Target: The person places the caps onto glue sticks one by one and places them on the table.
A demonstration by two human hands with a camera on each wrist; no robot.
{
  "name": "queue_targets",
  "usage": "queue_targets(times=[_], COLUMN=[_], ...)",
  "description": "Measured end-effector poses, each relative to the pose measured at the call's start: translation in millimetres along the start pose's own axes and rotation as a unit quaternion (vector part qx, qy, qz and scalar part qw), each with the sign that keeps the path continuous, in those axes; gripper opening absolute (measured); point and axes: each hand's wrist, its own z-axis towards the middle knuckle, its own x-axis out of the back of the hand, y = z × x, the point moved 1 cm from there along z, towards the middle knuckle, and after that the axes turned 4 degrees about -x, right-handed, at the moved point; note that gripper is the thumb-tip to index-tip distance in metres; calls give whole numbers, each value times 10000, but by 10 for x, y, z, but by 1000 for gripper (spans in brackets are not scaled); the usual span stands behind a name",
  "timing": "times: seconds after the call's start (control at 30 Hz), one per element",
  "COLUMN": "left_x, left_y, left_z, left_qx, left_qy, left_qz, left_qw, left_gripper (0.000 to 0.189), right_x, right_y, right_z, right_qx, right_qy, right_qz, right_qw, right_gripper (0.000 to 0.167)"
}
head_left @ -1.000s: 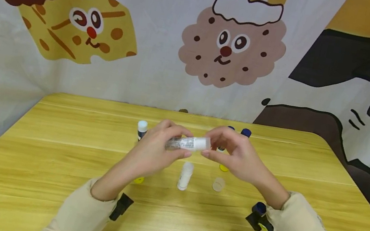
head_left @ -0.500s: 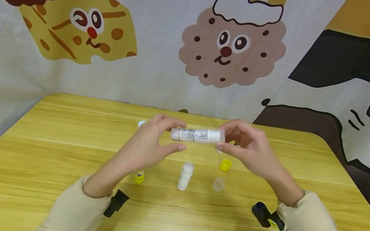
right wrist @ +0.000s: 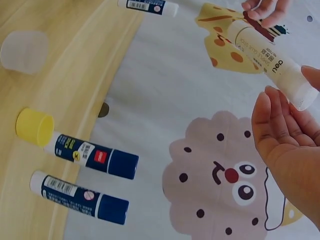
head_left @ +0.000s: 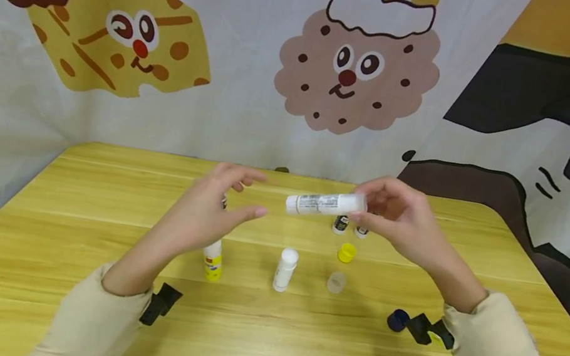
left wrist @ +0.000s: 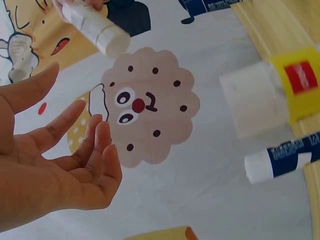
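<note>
In the head view my right hand (head_left: 403, 224) pinches a white glue stick (head_left: 323, 203) by its right end, between thumb and fingers, and holds it nearly level above the table. Print on its side reads "deli" in the right wrist view, where the stick (right wrist: 270, 60) slants from the fingertips. My left hand (head_left: 205, 208) is apart from it to the left, thumb and fingers spread with nothing between them. A second white glue stick (head_left: 285, 270) stands upright below, between the hands. Just beneath the left hand stands a yellow-and-white glue stick (head_left: 212, 263), partly hidden by that hand.
Two navy glue sticks (right wrist: 95, 155) (right wrist: 80, 199) stand behind the right hand. Another navy one (left wrist: 282, 157) is behind the left hand. A yellow cap (head_left: 347, 252), a translucent cap (head_left: 336, 282) and a navy cap (head_left: 398, 320) lie on the right of the wooden table (head_left: 255, 345).
The left hand has let go of the white glue stick and drawn back to the left. With the stick in its fingers, the right hand has moved right and slightly up.
</note>
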Motion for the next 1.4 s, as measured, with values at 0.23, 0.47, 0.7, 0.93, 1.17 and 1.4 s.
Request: queue_targets(times=[0.23,0.47,0.7,0.93,1.17,1.4], left_x=[102,180,242,275,310,348], left_y=[-73,-171,-258,-333,-430,-517], left_z=[-32,-89,-164,-212,-258,-297], left_qx=[11,97,157,239,392,467], left_qy=[72,96,155,135,116,31], left_qz=[78,163,184,266,407,422], left_qw=[9999,9998,9996,9993,9983,9980], left_gripper=[41,43,44,44,44,46], right_x=[108,228,344,445,535,630], right_y=[18,94,171,277,384,523], right_z=[-32,-75,-134,-172,-206,-217], right_qx=[-29,-91,-681,-1155,-1512,-1872], right_qy=[98,143,397,652,815,890], right_qz=[139,110,-702,-1260,-1576,-1718], right_qw=[9999,9998,9944,9831,9725,9631], right_gripper=[22,20,20,19,20,23])
